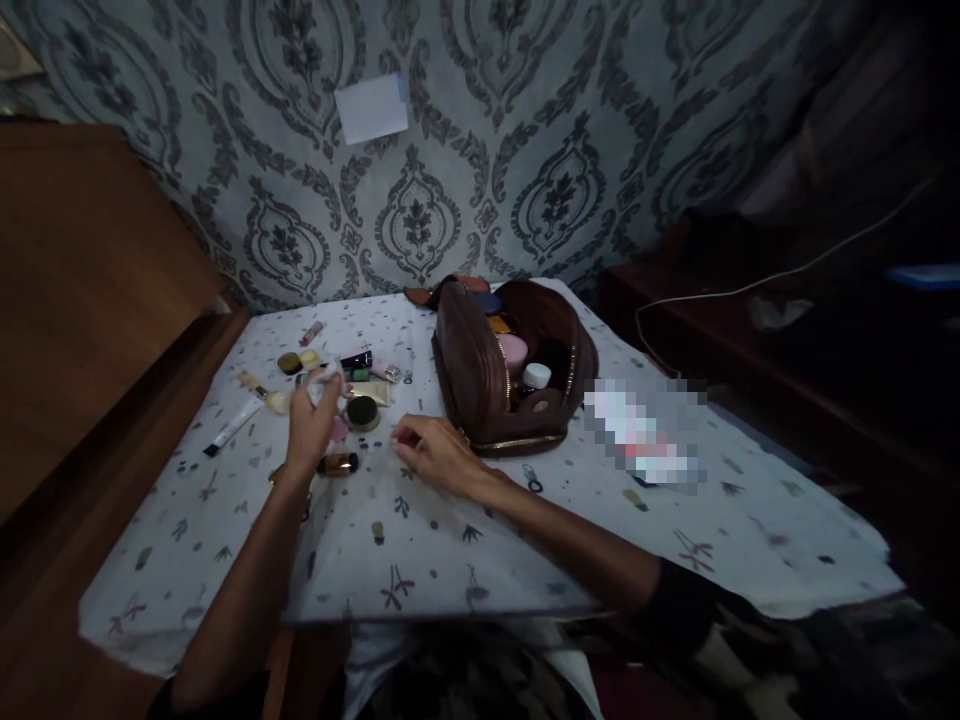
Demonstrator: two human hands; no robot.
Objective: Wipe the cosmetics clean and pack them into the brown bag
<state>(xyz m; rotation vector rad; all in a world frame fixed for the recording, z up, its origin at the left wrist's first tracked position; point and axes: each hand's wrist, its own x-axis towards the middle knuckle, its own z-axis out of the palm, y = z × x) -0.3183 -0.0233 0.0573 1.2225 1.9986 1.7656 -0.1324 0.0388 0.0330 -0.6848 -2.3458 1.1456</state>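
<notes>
My left hand (313, 425) is closed round a crumpled whitish wipe or tissue (327, 378), above several cosmetics. Right of it, my right hand (431, 450) hovers low over the cloth with fingers curled together; what they pinch, if anything, is too small to name. Between the hands stands a dark round jar (362, 412). A black and gold bottle (338, 464) lies beside my left wrist. Behind my right hand an open brown zip bag (476, 375) holds a white-capped bottle (536, 376) and a pink item (513, 352).
A white tube (234, 426), a brush (253, 383) and small jars (289, 363) lie at the left of the patterned cloth (420, 570). Hair ties (532, 480) lie before the bag. A blurred-out item (645, 435) is at the right, near a cable (720, 294).
</notes>
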